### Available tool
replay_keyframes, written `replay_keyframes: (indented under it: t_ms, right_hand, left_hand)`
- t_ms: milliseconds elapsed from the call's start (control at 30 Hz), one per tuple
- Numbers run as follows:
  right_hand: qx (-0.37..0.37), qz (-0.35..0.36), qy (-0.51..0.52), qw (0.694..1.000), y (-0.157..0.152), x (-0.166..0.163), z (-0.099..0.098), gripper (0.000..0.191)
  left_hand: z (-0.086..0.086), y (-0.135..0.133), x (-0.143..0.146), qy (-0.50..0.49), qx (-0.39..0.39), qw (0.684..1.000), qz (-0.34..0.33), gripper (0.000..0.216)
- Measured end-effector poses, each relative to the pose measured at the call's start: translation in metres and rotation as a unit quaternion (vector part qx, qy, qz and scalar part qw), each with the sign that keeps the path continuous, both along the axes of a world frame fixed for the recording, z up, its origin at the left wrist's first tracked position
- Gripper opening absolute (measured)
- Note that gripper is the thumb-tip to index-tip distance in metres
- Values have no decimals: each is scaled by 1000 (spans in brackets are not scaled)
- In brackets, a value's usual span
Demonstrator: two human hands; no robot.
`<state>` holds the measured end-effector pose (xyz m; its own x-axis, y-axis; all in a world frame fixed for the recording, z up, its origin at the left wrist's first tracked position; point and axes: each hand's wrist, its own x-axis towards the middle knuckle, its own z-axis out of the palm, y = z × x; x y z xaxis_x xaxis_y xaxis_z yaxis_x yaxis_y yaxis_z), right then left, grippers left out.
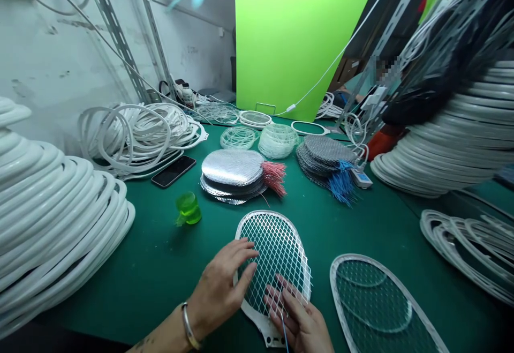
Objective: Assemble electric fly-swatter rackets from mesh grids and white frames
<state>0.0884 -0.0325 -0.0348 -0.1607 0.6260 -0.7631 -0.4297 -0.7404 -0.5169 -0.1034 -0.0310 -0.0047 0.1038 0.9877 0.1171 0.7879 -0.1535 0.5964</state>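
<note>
A white racket-shaped frame lies on the green table in front of me, with a silvery diamond metal mesh over it. My left hand rests over the mesh's left side, its thumb and fingers apart and nothing between them. At the lower right edge, my right hand grips the mesh; fingers show through it from behind, with the thumb in front. A thin blue wire runs down beside the right thumb. To the right lies another racket-shaped frame with finer mesh and clear rings on it.
Stacked silver mesh sheets with red wires and grey mesh sheets with blue wires lie ahead. A green tape roll and a phone are left. White frames pile up at left and right. A green board stands behind.
</note>
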Motion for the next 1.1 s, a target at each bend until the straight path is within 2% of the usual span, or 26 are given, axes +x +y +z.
replay_keyframes:
  t_ms: [67,133,300,400,467,533,567,633,667,733,767,800,867,933,1033,1100]
  right_hand:
    - [-1,-3,6,1000,-1,1,-1,78]
    - [-8,-3,9,1000,-2,1,-3,76]
    - [-10,-5,1,1000,1,-3,-5,64]
    - [-1,13,-2,1000,-4,1,3,58]
    - [14,63,-12,998,-14,13,15,58]
    - [29,187,-52,980,-24,32,30,54]
    - [44,265,-92,959,-27,41,38,50]
    - [133,374,-228,889,-23,56,49,49]
    - [210,386,-313,842,-17,60,52,48]
    - [390,357,-440,726,4,59,49,39]
    - [472,353,-458,665,17,55,44,39]
    - [539,374,-443,611,29,50,37,46]
    - [618,456,-371,522,50,39,22,65]
    - [628,531,-327,466,63,32,7,72]
    - [606,574,-346,428,68,32,-6,71]
    - [607,587,-357,399,68,35,-8,71]
  left_hand:
    - [-2,7,9,26,-29,997,-65,44]
    - [-8,13,17,70,-31,992,-98,53]
    - [-33,20,29,163,-21,983,-76,63]
    - [-40,19,31,183,-1,980,-73,62]
    - [-41,19,30,183,8,980,-74,59]
    - [-40,18,29,181,12,981,-74,57]
    - [-39,18,28,182,13,980,-76,57]
    - [-40,18,28,181,10,980,-79,57]
    - [-41,18,28,179,9,981,-80,58]
    - [-44,17,30,171,8,982,-78,59]
    - [-46,17,30,166,9,983,-76,59]
    - [-47,17,31,164,10,984,-75,59]
    - [-48,18,31,167,10,983,-74,61]
    - [-44,19,30,174,8,982,-72,63]
    - [-26,9,26,167,38,982,-78,62]
    - [-13,-7,24,140,82,975,-153,60]
